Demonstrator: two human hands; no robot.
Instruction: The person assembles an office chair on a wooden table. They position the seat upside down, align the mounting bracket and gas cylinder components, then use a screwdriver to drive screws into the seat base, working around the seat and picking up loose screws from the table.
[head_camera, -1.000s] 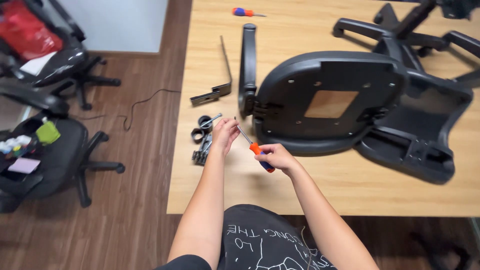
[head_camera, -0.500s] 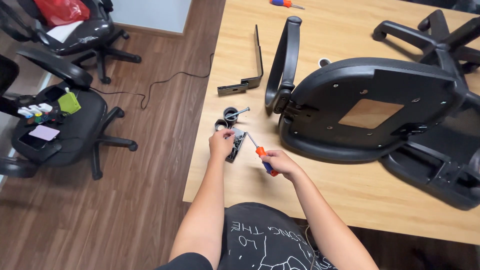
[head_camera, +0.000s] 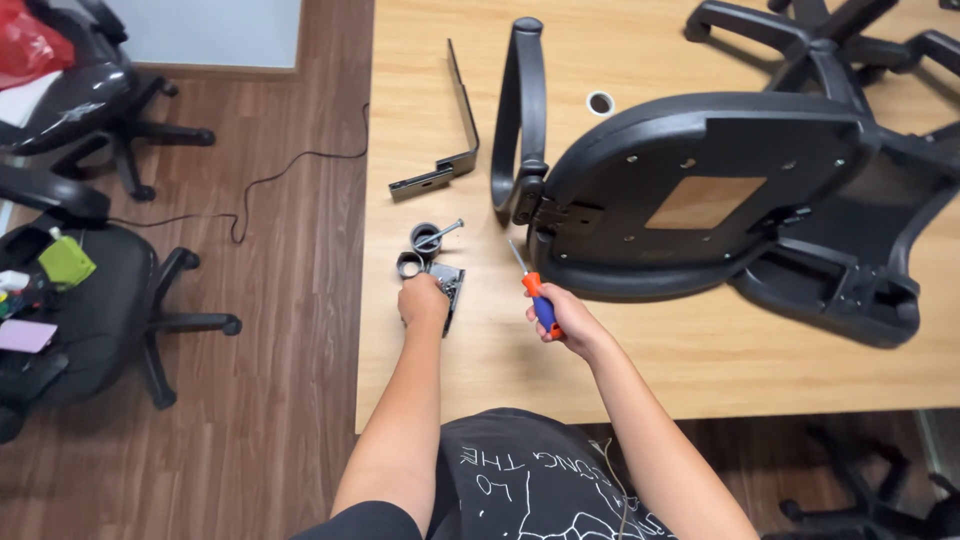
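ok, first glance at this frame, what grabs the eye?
The big black chair seat, lying upside down on the wooden table, fills the upper right. Near the table's left edge, the left hand rests on a small metal part beside two black cups, one holding a bolt. The right hand grips an orange-and-blue screwdriver, its tip pointing toward the seat.

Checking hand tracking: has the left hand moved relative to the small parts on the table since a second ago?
Yes. The left hand has come down from just right of the black caps onto the small metal plate below them.
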